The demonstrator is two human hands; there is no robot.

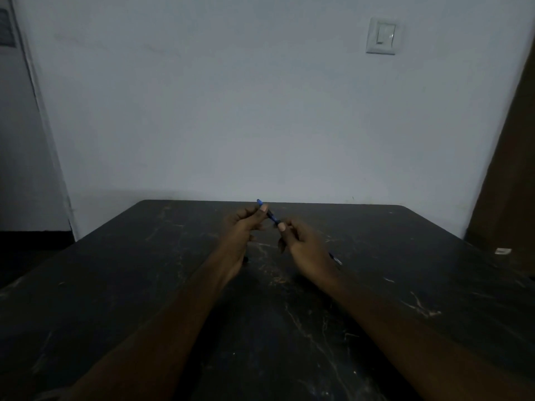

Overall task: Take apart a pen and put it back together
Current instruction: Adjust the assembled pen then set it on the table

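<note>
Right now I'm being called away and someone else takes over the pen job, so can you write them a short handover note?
Left hand: fingers curled round the pen near its blue far end.
Right hand: thumb and fingers pinch the pen's nearer part.
The pen is held in the air above the dark table.
A thin piece sticks out past the right hand; I cannot tell if it is held or lying down.
Done: unclear whether anything is apart yet.
Left: reassembly at least.
</note>
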